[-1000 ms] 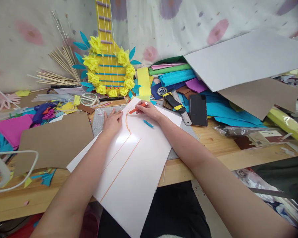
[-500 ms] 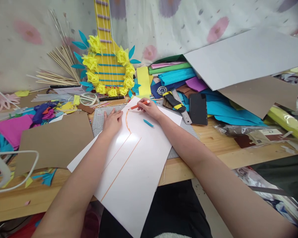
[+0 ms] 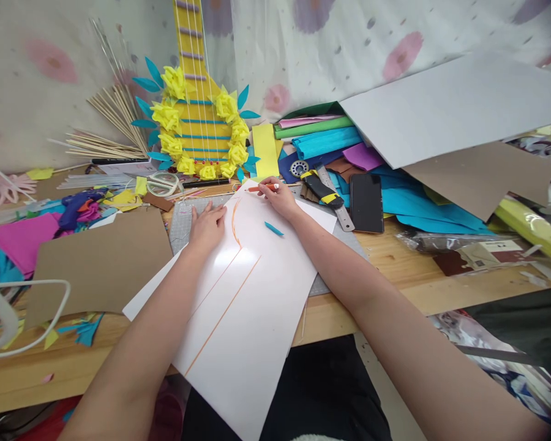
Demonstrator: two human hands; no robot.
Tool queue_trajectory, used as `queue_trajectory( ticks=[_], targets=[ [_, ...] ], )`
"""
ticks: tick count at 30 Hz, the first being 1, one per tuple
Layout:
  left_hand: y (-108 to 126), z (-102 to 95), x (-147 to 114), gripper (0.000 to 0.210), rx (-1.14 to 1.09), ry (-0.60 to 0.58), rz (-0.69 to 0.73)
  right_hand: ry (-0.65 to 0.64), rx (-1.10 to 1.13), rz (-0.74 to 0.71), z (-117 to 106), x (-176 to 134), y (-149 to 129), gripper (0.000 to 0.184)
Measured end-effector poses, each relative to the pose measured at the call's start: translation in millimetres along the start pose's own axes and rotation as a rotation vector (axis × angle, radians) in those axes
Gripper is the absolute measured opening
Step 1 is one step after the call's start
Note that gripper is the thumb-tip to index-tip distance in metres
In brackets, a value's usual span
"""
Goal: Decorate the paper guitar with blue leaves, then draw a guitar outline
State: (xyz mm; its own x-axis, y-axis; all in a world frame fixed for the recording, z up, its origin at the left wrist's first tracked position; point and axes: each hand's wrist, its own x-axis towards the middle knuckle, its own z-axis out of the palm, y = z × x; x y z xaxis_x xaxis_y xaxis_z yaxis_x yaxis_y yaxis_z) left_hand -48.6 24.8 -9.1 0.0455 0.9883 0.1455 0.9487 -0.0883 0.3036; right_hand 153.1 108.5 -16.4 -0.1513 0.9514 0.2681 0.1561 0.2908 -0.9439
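A large white sheet of board (image 3: pixel 261 306) lies slanted over a grey cutting mat (image 3: pixel 180 222) and overhangs the table's front edge. Two straight orange lines and a curved orange line (image 3: pixel 234 223) are drawn on it. My right hand (image 3: pixel 278 199) grips an orange marker (image 3: pixel 257 188) near the sheet's far corner, its tip pointing left at the surface. My left hand (image 3: pixel 208 225) rests flat on the sheet, fingers spread, left of the curve. A blue marker cap or paper scrap (image 3: pixel 274 228) lies on the sheet below my right hand; I cannot tell which.
Behind the sheet stands a yellow guitar model (image 3: pixel 204 131) with paper flowers. To the right lie a utility knife (image 3: pixel 321 187), a metal ruler (image 3: pixel 344 215) and a black phone (image 3: pixel 366 203). Brown cardboard (image 3: pixel 101 263) is at left, near a white cable (image 3: pixel 68 300).
My right hand has moved the orange marker slightly away from me and to the right, from the curve's upper end toward the sheet's far corner. My left hand has stayed in place.
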Motion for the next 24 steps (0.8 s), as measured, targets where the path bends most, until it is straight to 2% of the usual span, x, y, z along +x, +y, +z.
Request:
queue_trajectory(
  ticks=[2,8,13,15,19,21,22,24],
  targets=[
    [0,0.6,0,0.042,0.004,0.002,0.0,-0.018,0.028,-0.009,-2,0,1,0.026],
    [0,1.1,1,0.042,0.002,0.004,0.0,-0.281,0.08,-0.001,-4,-10,-10,0.031],
    [1,0.5,1,0.042,-0.003,0.001,-0.005,-0.298,0.078,-0.001,-1,-10,-10,0.029],
    [1,0.9,1,0.042,-0.005,0.008,-0.005,-0.232,0.033,-0.006,0,-6,-4,0.027],
    [-1,2.0,1,0.042,0.001,0.011,0.001,0.101,-0.136,0.036,-6,4,12,0.022],
    [-2,2.3,1,0.042,0.006,0.01,0.002,0.226,-0.181,0.061,-11,6,16,0.022],
    [-2,2.4,2,0.042,0.008,0.008,0.002,0.251,-0.185,0.067,-13,6,16,0.023],
    [-2,2.1,1,0.042,0.01,0.003,0.002,0.218,-0.157,0.064,-13,3,14,0.024]
  ],
)
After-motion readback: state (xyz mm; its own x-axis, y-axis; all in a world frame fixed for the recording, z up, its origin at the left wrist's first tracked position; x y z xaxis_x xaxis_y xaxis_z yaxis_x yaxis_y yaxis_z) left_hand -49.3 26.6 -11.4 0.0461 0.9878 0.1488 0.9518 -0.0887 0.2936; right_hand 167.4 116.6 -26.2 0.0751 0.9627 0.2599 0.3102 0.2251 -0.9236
